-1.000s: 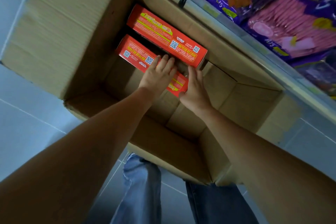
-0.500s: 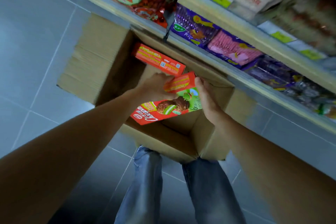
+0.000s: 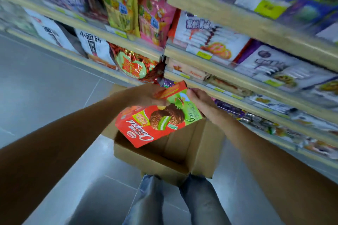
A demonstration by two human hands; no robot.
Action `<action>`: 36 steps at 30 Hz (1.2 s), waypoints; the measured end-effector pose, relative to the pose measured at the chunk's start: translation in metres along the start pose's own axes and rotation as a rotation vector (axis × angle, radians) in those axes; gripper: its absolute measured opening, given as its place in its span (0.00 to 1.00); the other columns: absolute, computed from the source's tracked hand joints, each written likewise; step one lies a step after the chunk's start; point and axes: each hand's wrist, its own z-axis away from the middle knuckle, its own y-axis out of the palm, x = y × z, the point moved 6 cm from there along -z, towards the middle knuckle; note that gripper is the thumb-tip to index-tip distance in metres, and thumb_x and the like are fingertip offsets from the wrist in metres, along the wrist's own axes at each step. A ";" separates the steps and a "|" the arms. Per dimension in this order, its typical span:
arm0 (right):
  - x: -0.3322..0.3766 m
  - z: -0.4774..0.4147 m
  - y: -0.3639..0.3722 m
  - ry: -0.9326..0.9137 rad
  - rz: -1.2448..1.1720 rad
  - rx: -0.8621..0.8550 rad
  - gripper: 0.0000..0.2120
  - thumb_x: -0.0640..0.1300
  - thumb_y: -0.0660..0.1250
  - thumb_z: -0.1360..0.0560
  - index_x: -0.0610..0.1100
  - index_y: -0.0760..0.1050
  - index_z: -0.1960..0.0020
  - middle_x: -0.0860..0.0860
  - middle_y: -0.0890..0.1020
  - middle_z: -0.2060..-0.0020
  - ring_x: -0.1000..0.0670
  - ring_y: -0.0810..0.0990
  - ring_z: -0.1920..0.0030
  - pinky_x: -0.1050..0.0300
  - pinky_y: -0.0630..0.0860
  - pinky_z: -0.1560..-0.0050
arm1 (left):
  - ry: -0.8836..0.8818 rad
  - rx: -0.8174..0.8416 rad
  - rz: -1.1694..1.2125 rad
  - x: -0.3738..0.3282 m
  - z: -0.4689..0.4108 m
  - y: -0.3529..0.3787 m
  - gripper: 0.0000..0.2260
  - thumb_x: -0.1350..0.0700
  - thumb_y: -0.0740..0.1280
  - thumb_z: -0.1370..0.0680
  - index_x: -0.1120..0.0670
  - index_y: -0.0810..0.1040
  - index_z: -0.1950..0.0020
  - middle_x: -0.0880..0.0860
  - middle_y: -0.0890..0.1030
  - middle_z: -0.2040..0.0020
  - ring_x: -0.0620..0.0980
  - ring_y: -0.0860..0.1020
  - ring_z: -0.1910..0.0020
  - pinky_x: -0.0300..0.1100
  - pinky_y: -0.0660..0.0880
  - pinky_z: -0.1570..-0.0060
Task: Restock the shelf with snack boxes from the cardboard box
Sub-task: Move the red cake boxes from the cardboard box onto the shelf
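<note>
My fingers (image 3: 191, 93) curl round the far edge of the red-and-green snack box (image 3: 157, 124), the left hand (image 3: 144, 95) gripping its left end and the right hand (image 3: 202, 103) its right end. Both hands are stretched forward, holding it tilted above the open cardboard box (image 3: 164, 159). That carton sits on the grey floor (image 3: 45, 87) against my legs (image 3: 150, 201), with the stocked shelf (image 3: 228, 15) just beyond.
</note>
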 end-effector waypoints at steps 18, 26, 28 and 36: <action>0.295 0.176 -0.171 -0.291 0.150 -0.558 0.22 0.68 0.58 0.27 0.51 0.77 0.52 0.53 0.78 0.54 0.52 0.76 0.49 0.56 0.66 0.50 | 0.375 -0.325 -0.060 -0.300 0.160 -0.202 0.10 0.46 0.61 0.21 0.47 0.77 0.44 0.47 0.78 0.50 0.45 0.75 0.46 0.36 0.67 0.49; 0.387 0.264 -0.228 -0.410 0.246 -0.748 0.18 0.61 0.60 0.24 0.47 0.74 0.61 0.54 0.76 0.67 0.50 0.75 0.60 0.58 0.66 0.63 | 0.450 -0.203 -0.204 -0.381 0.233 -0.243 0.24 0.45 0.65 0.24 0.48 0.66 0.30 0.45 0.75 0.38 0.47 0.76 0.40 0.42 0.73 0.40; 0.408 0.282 -0.238 -0.451 0.273 -0.775 0.17 0.61 0.59 0.24 0.48 0.76 0.56 0.51 0.79 0.62 0.50 0.75 0.58 0.58 0.65 0.61 | 0.443 -0.283 -0.207 -0.395 0.247 -0.256 0.26 0.44 0.68 0.26 0.50 0.66 0.31 0.48 0.76 0.38 0.49 0.77 0.42 0.46 0.74 0.40; 0.471 0.343 -0.278 -0.447 0.255 -0.859 0.34 0.67 0.42 0.23 0.47 0.69 0.31 0.43 0.70 0.31 0.45 0.69 0.32 0.52 0.63 0.34 | 0.542 -0.712 -0.272 -0.460 0.316 -0.303 0.27 0.40 0.70 0.29 0.51 0.68 0.35 0.49 0.80 0.45 0.50 0.80 0.51 0.47 0.76 0.48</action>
